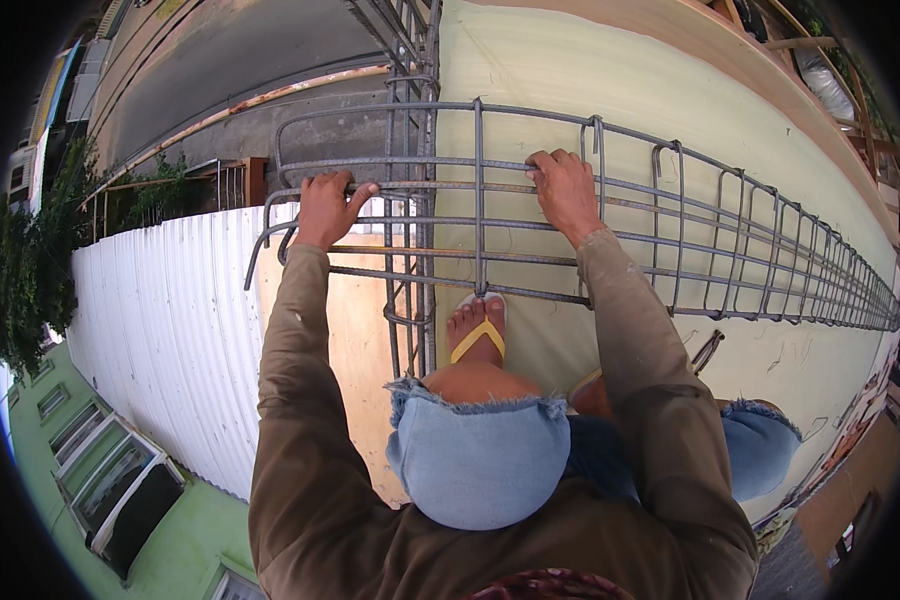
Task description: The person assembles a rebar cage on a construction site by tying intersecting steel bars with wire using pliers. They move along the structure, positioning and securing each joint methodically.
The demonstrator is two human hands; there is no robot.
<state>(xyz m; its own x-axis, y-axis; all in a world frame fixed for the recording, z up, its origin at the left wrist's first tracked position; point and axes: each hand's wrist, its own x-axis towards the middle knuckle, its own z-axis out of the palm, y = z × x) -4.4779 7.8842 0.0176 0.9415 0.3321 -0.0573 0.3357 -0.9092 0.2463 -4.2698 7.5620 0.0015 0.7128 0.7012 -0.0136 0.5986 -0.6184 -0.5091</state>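
A long steel rebar cage [479, 200] lies across in front of me, running from hooked bar ends on the left far off to the right. Square stirrups tie its lengthwise bars together, closer set toward the far right end. My left hand [328, 207] curls its fingers over a bar near the hooked ends, thumb pointing right. Farther along, my right hand [567, 195] grips a bar beside a stirrup, its fingertips partly hidden. A second, narrower rebar cage [410, 315] passes beneath, crossing the first between my two hands.
My foot in a yellow-strapped sandal [478, 335] stands on a pale yellowish surface [545, 345]. A dark metal hand tool [708, 350] lies near my right knee. White corrugated sheeting [170, 330] drops away at left, with a green building [160, 530] below and a road [260, 60] beyond.
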